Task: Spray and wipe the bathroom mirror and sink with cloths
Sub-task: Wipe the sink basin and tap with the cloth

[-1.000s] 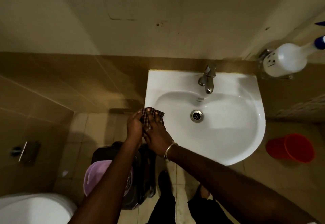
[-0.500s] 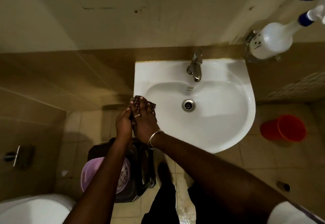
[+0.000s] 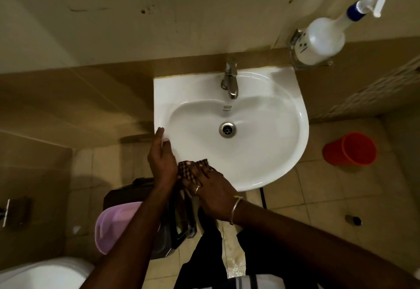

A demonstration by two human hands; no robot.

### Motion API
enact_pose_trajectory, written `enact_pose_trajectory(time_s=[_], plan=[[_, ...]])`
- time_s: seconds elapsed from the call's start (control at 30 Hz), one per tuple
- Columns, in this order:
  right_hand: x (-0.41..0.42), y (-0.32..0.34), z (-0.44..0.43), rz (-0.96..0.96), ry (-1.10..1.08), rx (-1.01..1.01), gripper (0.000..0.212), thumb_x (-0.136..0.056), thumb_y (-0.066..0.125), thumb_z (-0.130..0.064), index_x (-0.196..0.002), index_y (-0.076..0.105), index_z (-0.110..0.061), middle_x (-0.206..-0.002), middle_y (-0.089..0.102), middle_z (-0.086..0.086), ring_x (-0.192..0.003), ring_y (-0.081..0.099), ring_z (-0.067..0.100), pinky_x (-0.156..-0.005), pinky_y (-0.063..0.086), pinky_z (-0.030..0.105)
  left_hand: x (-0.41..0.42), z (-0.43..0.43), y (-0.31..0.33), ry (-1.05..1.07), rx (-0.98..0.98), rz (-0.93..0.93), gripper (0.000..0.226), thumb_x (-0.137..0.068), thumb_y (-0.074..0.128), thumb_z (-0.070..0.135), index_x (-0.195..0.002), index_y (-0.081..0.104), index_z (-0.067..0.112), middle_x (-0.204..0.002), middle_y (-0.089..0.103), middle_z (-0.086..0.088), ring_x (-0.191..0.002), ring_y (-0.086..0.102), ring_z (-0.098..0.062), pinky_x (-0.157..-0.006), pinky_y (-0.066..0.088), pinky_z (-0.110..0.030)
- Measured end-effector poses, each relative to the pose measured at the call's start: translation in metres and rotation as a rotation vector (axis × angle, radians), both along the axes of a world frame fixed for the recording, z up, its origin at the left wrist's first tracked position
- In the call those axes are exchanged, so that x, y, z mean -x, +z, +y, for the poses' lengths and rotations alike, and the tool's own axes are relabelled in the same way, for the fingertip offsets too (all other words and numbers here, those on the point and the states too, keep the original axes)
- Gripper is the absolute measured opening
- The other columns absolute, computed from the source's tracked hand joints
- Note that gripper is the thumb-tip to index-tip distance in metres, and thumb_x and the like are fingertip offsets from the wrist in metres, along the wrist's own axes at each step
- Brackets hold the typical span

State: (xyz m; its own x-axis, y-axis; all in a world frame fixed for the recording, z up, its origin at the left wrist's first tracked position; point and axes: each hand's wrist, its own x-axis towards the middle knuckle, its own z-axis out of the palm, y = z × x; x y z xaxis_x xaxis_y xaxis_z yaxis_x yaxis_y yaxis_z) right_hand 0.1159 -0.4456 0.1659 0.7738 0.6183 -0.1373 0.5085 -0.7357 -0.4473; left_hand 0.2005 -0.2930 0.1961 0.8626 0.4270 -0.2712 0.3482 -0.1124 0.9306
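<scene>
On sink rim (image 3: pixel 293 159) — hands (image 3: pixel 161 160) (image 3: pixel 212 190), cloth (image 3: pixel 186 170).

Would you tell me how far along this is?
Spraying looks done: the white spray bottle sits in its holder. In hand: the right hand presses a checked cloth on the white ceramic sink's front rim, left hand touching its edge. Left: maybe basin; mirror unseen.

A bathroom: wall-hung sink (image 3: pixel 284 152), faucet (image 3: pixel 230 79), toilet (image 3: pixel 41 272), tiled floor (image 3: pixel 318 193).
</scene>
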Motion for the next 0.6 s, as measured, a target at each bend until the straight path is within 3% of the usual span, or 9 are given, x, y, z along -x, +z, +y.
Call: enact_pose_trajectory(time_s=[0.13, 0.23, 0.4, 0.5, 0.6], plan=[[0.010, 0.010, -0.007, 0.033, -0.130, 0.002, 0.085, -0.094, 0.046, -0.052, -0.164, 0.014, -0.016, -0.165, 0.030, 0.017, -0.149, 0.033, 0.040, -0.123, 0.024, 0.054, 0.012, -0.009, -0.006, -0.102, -0.014, -0.035, 0.037, -0.106, 0.049, 0.007, -0.136, 0.061, 0.026, -0.148, 0.057, -0.002, -0.143, 0.047, -0.015, -0.123, 0.032, -0.035], [0.002, 0.012, 0.012, 0.123, -0.227, 0.029, 0.091, -0.095, 0.041, -0.068, -0.164, 0.011, -0.017, -0.165, 0.032, 0.014, -0.148, 0.034, 0.039, -0.123, 0.024, 0.056, 0.015, -0.009, -0.003, -0.107, 0.004, -0.040, 0.035, -0.106, 0.049, 0.008, -0.134, 0.065, 0.020, -0.144, 0.060, 0.000, -0.140, 0.050, -0.011, -0.122, 0.035, -0.032], [-0.007, 0.007, 0.039, 0.087, -0.318, 0.032, 0.066, -0.102, 0.029, -0.043, -0.160, 0.025, -0.012, -0.155, 0.043, 0.020, -0.134, 0.046, 0.047, -0.117, 0.029, 0.062, 0.016, -0.008, 0.000, -0.090, 0.025, -0.055, 0.033, -0.106, 0.047, 0.006, -0.132, 0.067, 0.009, -0.137, 0.065, -0.002, -0.118, 0.059, 0.010, -0.098, 0.043, -0.005], [0.002, 0.000, 0.021, -0.055, -0.236, 0.011, 0.064, -0.103, 0.041, -0.038, -0.159, 0.027, -0.011, -0.152, 0.047, 0.019, -0.132, 0.048, 0.044, -0.119, 0.029, 0.060, 0.023, -0.015, -0.003, -0.154, 0.006, -0.056, 0.032, -0.107, 0.047, 0.007, -0.133, 0.066, 0.008, -0.135, 0.064, 0.001, -0.117, 0.057, 0.015, -0.096, 0.042, -0.003], [0.014, 0.004, -0.023, -0.142, -0.163, 0.041, 0.062, -0.104, 0.042, -0.042, -0.158, 0.032, -0.013, -0.148, 0.052, 0.017, -0.129, 0.053, 0.041, -0.116, 0.036, 0.056, 0.033, -0.029, -0.006, -0.236, 0.003, -0.043, 0.033, -0.107, 0.048, 0.011, -0.133, 0.067, 0.016, -0.139, 0.063, 0.005, -0.124, 0.053, 0.013, -0.102, 0.041, -0.005]])
